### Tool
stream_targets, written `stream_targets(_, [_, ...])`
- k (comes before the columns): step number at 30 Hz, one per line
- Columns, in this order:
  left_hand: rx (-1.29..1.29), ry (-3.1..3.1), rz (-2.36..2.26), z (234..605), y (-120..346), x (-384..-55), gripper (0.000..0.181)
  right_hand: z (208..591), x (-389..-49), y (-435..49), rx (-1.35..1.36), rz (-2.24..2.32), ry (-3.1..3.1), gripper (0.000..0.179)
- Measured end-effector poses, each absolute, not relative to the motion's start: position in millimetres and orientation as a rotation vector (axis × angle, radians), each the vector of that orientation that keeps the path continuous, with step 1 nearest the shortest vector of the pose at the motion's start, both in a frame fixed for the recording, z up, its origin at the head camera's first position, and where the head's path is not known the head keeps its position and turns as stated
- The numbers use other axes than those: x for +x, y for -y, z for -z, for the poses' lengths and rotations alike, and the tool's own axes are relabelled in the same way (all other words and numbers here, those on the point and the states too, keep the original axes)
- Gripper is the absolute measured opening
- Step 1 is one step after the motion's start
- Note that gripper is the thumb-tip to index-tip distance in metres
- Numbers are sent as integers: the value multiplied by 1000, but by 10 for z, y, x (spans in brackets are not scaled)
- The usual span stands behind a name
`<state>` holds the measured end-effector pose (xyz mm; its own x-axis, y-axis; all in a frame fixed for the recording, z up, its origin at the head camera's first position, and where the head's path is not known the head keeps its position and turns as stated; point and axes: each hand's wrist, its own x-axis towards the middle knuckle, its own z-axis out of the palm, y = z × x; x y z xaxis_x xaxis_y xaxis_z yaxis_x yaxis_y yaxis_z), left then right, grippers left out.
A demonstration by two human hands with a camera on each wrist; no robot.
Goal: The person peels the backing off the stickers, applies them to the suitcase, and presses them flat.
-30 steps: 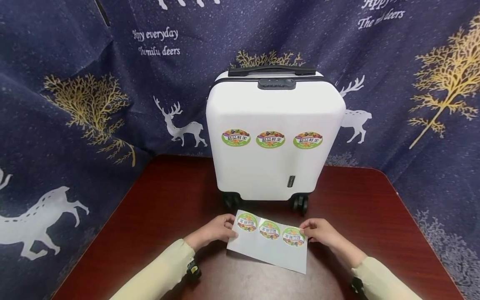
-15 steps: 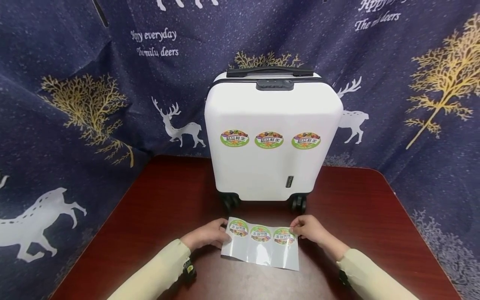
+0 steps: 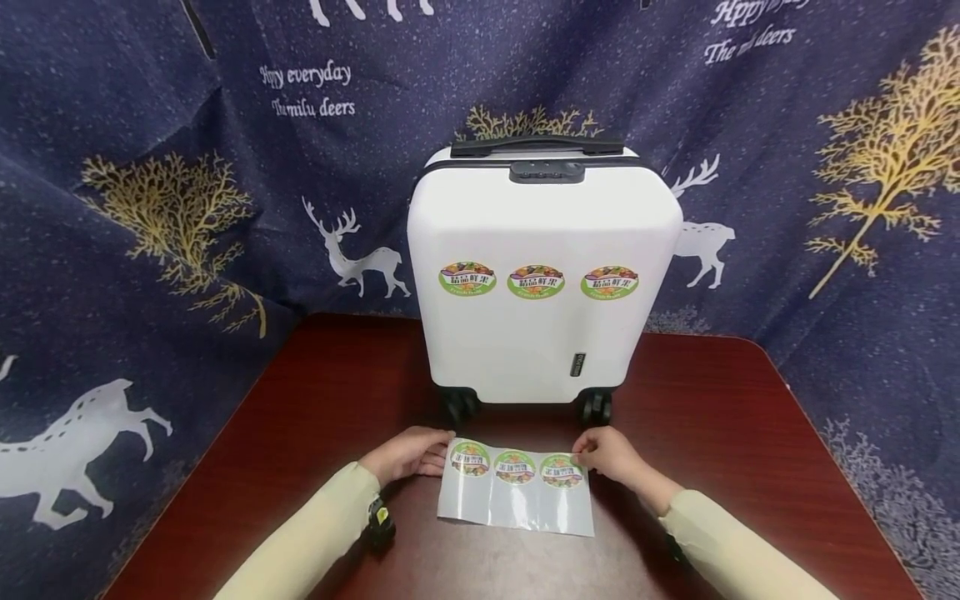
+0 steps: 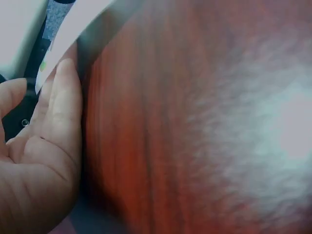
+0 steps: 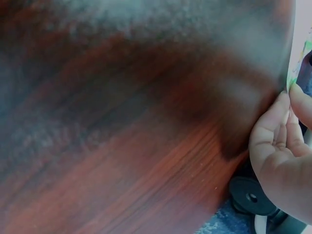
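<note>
Sticker sheet [image 3: 517, 507]: located in front of the person, over the counter [image 3: 352, 392], lifted off it beside the left hand; contact along its near edge cannot be confirmed. Three round stickers [image 3: 514, 467] line its far edge, print upside down as the wearer sees it. Left hand [image 3: 408, 454]: fingers extended and touching the sheet's left end, thumb apart, no grip observed. Right hand [image 3: 611, 457]: thumb and fingertips pinch the far right corner, beside the end sticker. Step in hand, as judged: steadying the sheet and working at that corner. The next move would call for a firm right pinch and left-hand support against swinging. Beyond stands a white suitcase [image 3: 517, 346], upright, three matching fruit labels [image 3: 536, 282] across its front; behind it, a patterned blue cloth [image 3: 315, 175].
</note>
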<state>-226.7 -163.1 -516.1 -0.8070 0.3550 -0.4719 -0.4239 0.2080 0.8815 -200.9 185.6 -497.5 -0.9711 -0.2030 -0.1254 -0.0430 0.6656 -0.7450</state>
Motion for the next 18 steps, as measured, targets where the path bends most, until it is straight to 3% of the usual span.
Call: stream_targets(18, [-47,-1905,-1628,5182,1696,-2391,30,4985,-2030,-1777,-209,1076,-2806,9])
